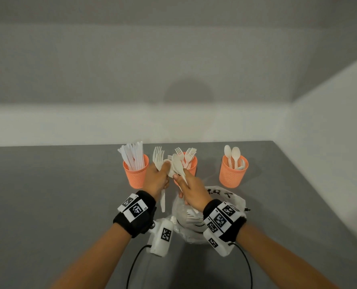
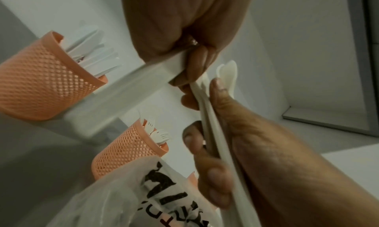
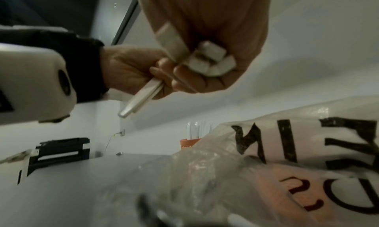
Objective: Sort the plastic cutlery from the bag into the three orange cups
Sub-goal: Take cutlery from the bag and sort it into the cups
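Note:
Three orange mesh cups stand in a row at the back of the table: the left cup has knives, the middle cup has forks, the right cup has spoons. My left hand grips a bunch of white forks, tines up, between the left and middle cups. Close beside it, my right hand grips a bundle of white cutlery with a spoon bowl on top. The handle ends show inside that fist. The printed plastic bag lies under both wrists.
The grey table meets a white wall behind the cups, and its right edge runs diagonally at the right. Cables trail from both wrist cameras towards me. A black device sits far off to the left in the right wrist view.

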### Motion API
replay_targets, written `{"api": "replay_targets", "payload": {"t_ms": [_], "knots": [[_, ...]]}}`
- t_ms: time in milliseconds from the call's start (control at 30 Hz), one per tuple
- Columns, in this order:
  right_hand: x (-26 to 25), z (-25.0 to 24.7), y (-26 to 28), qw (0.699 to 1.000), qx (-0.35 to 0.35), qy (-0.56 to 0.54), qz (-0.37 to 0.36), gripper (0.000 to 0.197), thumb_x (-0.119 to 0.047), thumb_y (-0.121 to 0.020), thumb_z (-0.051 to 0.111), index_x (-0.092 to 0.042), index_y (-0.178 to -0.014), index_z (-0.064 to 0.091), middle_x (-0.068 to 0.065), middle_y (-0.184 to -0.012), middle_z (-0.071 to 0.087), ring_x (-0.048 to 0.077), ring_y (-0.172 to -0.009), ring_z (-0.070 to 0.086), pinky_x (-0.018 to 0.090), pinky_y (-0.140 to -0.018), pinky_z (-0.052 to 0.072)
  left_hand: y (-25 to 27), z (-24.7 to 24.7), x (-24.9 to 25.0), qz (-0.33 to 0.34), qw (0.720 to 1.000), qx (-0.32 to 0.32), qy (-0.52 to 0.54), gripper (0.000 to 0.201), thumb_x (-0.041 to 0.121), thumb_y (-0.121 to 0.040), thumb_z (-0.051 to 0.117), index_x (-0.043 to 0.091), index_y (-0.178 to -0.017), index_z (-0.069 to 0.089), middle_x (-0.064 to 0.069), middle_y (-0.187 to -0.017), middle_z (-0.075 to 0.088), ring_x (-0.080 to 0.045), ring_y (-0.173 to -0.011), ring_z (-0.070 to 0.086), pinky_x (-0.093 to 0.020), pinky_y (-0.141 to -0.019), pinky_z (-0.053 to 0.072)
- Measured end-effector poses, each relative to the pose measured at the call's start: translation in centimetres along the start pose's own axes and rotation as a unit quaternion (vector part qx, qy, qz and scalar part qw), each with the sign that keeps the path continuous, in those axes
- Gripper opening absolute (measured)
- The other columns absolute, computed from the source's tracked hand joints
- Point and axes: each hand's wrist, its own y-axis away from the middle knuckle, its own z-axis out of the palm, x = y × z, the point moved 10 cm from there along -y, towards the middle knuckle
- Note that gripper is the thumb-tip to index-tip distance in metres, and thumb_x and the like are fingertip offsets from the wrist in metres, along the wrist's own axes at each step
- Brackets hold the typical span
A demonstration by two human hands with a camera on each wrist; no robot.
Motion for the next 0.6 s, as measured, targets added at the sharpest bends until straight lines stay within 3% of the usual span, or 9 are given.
{"api": "replay_targets", "payload": {"t_ms": [100,167,300,400,433,467,500,567,600], "knots": [[-0.3,-0.2,-0.2,0.998,0.012,0.056,-0.025,0.038,-0.036,-0.097,0.041,-0.011,-0.125,0.047,0.006,-0.091,0.064,0.017,-0.08,0.061,0.035,-0.075,0.05,-0.2,-0.5,0.3,0.009,0.998,0.037,-0.046,0.033,0.012,-0.096,0.043,0.012,-0.063,0.048,0.008,-0.03,0.037,-0.002,-0.027,0.032,-0.018,-0.038,0.026],[-0.3,-0.3,-0.2,0.999,0.005,0.045,-0.026,0.043,-0.04,-0.093,0.049,-0.012,-0.126,0.047,0.007,-0.106,0.066,0.02,-0.097,0.062,0.034,-0.086,0.049,0.0,-0.6,0.7,0.009,0.997,0.052,-0.048,0.039,0.02,-0.097,0.045,0.015,-0.058,0.048,0.008,-0.029,0.039,-0.002,-0.027,0.035,-0.018,-0.038,0.027],[-0.6,-0.4,-0.3,0.997,-0.04,0.067,-0.026,0.047,-0.038,-0.092,0.053,-0.014,-0.131,0.045,0.003,-0.123,0.061,0.017,-0.113,0.057,0.025,-0.09,0.043,0.7,0.7,1.9,0.023,0.999,-0.002,-0.036,0.034,0.029,-0.093,0.054,0.019,-0.061,0.053,0.011,-0.035,0.05,0.003,-0.032,0.047,-0.007,-0.036,0.032],[-1.1,-0.7,-0.6,0.996,-0.065,0.057,-0.02,0.046,-0.029,-0.095,0.051,-0.015,-0.137,0.041,0.004,-0.128,0.058,0.017,-0.118,0.054,0.019,-0.09,0.038,0.1,1.2,2.2,0.049,0.997,-0.032,-0.051,0.009,0.014,-0.083,0.067,0.006,-0.086,0.067,0.001,-0.071,0.069,-0.004,-0.063,0.065,-0.009,-0.051,0.046],[-0.9,-0.8,-0.8,0.997,-0.067,0.025,-0.008,0.042,-0.027,-0.094,0.052,-0.016,-0.135,0.045,0.004,-0.124,0.061,0.017,-0.114,0.056,0.022,-0.092,0.042,-0.2,1.3,2.0,0.046,0.997,-0.038,-0.054,0.016,0.009,-0.082,0.067,0.002,-0.097,0.066,-0.003,-0.079,0.07,-0.007,-0.068,0.067,-0.011,-0.054,0.049],[-0.9,-1.0,-0.9,0.998,-0.068,-0.015,0.001,0.034,-0.025,-0.094,0.053,-0.016,-0.127,0.052,0.001,-0.113,0.067,0.016,-0.103,0.062,0.026,-0.087,0.049,-0.3,1.4,1.9,0.037,0.997,-0.047,-0.052,0.02,0.005,-0.083,0.065,0.0,-0.102,0.063,-0.002,-0.076,0.07,-0.005,-0.063,0.066,-0.011,-0.052,0.048],[-0.8,-1.3,-1.0,0.996,-0.07,-0.052,0.012,0.023,-0.024,-0.093,0.055,-0.017,-0.115,0.059,-0.007,-0.093,0.071,0.012,-0.081,0.065,0.026,-0.072,0.054,-0.5,1.6,1.9,0.029,0.997,-0.06,-0.047,0.02,0.002,-0.084,0.063,-0.001,-0.103,0.061,0.003,-0.066,0.067,0.0,-0.052,0.06,-0.011,-0.046,0.044],[-0.5,-1.3,-0.9,0.987,-0.097,-0.12,0.044,0.009,-0.021,-0.094,0.054,-0.022,-0.095,0.062,-0.016,-0.057,0.062,0.004,-0.044,0.045,0.015,-0.04,0.039,-0.7,2.2,2.1,0.021,0.994,-0.094,-0.048,0.02,0.005,-0.085,0.063,-0.004,-0.102,0.06,0.007,-0.046,0.058,0.0,-0.038,0.047,-0.012,-0.039,0.036],[-0.2,-1.2,-0.8,0.98,-0.112,-0.152,0.067,0.01,-0.022,-0.094,0.053,-0.024,-0.092,0.063,-0.014,-0.051,0.056,0.003,-0.04,0.038,0.013,-0.035,0.032,-0.8,2.6,2.1,0.014,0.992,-0.118,-0.05,0.021,0.007,-0.085,0.064,-0.006,-0.101,0.059,0.007,-0.043,0.055,-0.001,-0.036,0.044,-0.013,-0.038,0.033]]}}
